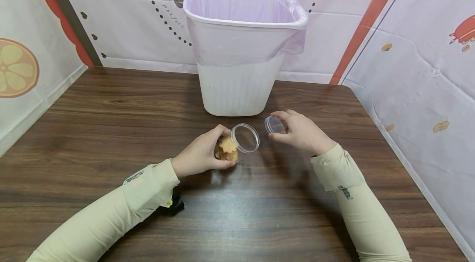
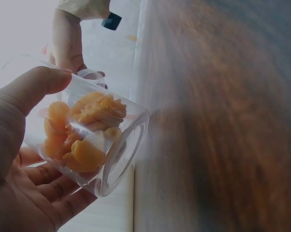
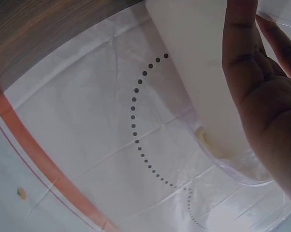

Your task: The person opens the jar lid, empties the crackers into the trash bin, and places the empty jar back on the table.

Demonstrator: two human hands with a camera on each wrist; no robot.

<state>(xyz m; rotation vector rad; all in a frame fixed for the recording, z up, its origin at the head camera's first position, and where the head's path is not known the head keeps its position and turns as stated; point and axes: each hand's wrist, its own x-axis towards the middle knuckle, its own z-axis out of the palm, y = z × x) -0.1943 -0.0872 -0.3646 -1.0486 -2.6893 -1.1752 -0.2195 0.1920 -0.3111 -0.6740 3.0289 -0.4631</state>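
My left hand grips a clear plastic jar, thumb on one side and fingers curled round the other. The jar is tilted, its uncovered mouth toward the right and up. Inside lie several yellow-orange pieces, some with ruffled edges, that look like dried fruit or snacks. To the right of the mouth, my right hand pinches a round clear lid by its edge, apart from the jar. In the right wrist view only a sliver of the lid shows, at the upper right corner.
A white trash bin lined with a thin purple bag stands behind both hands on the dark wood table. A small black object lies by the left sleeve. Printed cloth hangs round the back and sides.
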